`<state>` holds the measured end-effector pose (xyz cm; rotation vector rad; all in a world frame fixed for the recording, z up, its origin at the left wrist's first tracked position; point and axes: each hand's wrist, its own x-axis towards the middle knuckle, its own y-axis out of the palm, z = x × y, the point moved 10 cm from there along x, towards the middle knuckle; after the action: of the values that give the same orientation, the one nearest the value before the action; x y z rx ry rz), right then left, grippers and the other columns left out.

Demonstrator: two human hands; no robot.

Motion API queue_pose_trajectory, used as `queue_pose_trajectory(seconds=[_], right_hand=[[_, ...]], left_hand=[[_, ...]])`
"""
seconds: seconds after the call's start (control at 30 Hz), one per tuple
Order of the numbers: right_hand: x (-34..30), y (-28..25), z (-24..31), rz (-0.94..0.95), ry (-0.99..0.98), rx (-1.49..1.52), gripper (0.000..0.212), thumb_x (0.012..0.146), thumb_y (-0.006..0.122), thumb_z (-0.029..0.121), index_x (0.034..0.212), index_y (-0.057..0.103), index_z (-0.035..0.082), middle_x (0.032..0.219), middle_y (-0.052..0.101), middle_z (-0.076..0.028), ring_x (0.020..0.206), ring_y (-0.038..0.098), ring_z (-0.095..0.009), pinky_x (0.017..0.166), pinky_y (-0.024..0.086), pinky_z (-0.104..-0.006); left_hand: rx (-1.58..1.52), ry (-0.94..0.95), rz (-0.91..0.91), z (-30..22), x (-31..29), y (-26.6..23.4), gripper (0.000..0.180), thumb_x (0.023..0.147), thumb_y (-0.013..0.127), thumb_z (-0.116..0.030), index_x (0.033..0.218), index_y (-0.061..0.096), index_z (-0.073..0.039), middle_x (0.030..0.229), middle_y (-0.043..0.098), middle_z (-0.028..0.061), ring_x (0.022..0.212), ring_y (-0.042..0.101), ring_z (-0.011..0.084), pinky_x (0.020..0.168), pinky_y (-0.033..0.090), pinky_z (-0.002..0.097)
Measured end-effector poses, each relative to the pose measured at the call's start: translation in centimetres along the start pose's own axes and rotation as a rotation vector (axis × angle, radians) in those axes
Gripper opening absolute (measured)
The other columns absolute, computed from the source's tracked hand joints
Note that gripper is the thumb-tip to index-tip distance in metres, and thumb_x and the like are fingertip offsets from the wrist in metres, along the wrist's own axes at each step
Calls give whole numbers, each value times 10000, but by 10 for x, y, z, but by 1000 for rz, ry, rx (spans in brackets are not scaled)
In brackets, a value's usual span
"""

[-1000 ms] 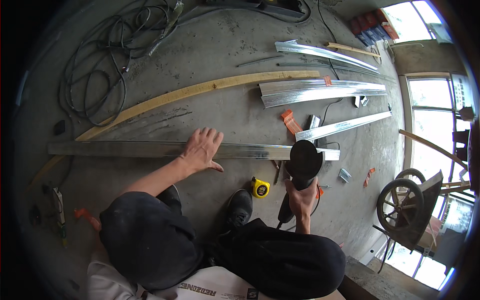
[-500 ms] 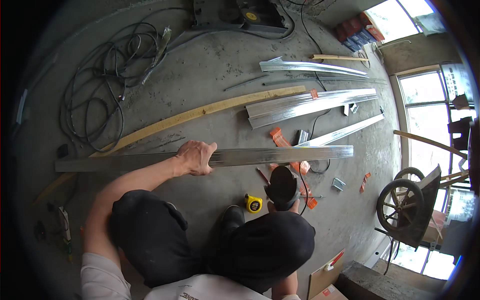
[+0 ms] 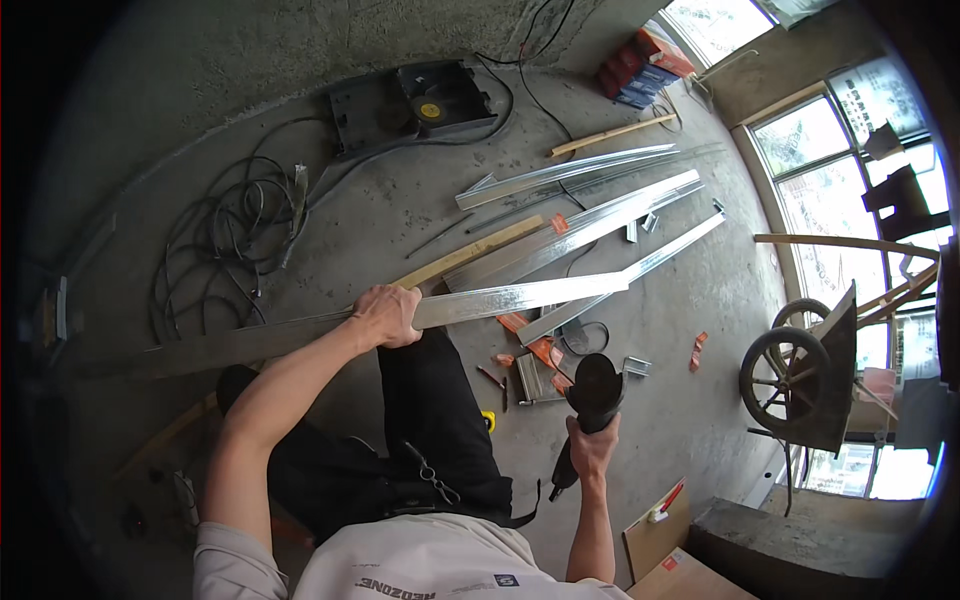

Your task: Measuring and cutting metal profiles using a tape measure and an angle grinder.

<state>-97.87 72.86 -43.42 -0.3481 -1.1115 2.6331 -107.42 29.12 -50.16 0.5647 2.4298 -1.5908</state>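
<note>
My left hand point(image 3: 390, 315) is wrapped round a long silvery metal stud point(image 3: 520, 297), which lies across my thigh area and slants up to the right. Its left end fades into the dark rim of the picture. Lower right, my right hand point(image 3: 594, 448) grips a black angle grinder point(image 3: 597, 385) by its body, with the round head pointing away from me. The grinder is apart from the stud. Beyond the stud's right end another thin metal stud point(image 3: 670, 255) lies on the floor. A yellow tape measure point(image 3: 488, 421) peeks out beside my leg, mostly hidden.
More metal studs point(image 3: 600, 215) and a wooden batten point(image 3: 470, 250) lie ahead on the concrete floor. Coiled black cable point(image 3: 225, 240) and an open black tool case point(image 3: 410, 105) are far left. A wheeled cart point(image 3: 800, 375) stands right, near cardboard point(image 3: 660, 530).
The stud in my left hand has tilted, its right end drawn back leftward and upward. My knees have lowered from view's front, and the right hand with the grinder has come out beside my leg.
</note>
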Motion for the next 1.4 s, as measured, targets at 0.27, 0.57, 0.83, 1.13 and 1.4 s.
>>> queue_pose_trajectory(seconds=[0.27, 0.57, 0.83, 1.13, 1.4], right_hand=[[-6, 39, -16, 79, 14, -48, 552, 773, 843, 195, 1179, 533, -15, 940, 730, -244, 856, 728, -405, 783, 565, -475], [17, 86, 25, 308, -60, -277, 539, 797, 822, 251, 1132, 499, -21, 966, 710, -342, 960, 692, -533, 822, 546, -578], [26, 104, 38, 338, -122, -338, 557, 783, 804, 237, 1179, 509, -20, 1027, 714, -318, 1004, 693, -508, 854, 546, -559], [26, 107, 39, 347, -122, -380, 529, 806, 819, 251, 1145, 515, -18, 1041, 716, -305, 1015, 697, -494, 861, 551, -548], [26, 112, 44, 360, -113, -403, 563, 799, 810, 252, 1179, 507, -31, 1032, 716, -318, 1012, 698, -504, 863, 548, -551]], left_hand=[[-81, -3, 43, -36, -2, 71, 700, 773, 811, -610, 1054, 666, 14, 995, 755, 245, 1019, 732, 426, 930, 578, 508], [-144, -55, -2, -26, 7, 69, 692, 770, 804, -633, 1052, 670, -16, 921, 757, 214, 957, 745, 409, 876, 593, 509], [-115, -53, -34, -27, 18, 70, 662, 765, 807, -620, 1031, 669, -30, 902, 754, 208, 931, 748, 404, 849, 598, 504], [-141, -60, -47, -25, 17, 71, 643, 768, 798, -620, 1012, 670, -39, 900, 754, 216, 909, 749, 405, 836, 601, 506], [-161, -50, -55, -23, 19, 71, 648, 774, 792, -626, 993, 658, -31, 889, 755, 216, 910, 753, 402, 830, 604, 508]])
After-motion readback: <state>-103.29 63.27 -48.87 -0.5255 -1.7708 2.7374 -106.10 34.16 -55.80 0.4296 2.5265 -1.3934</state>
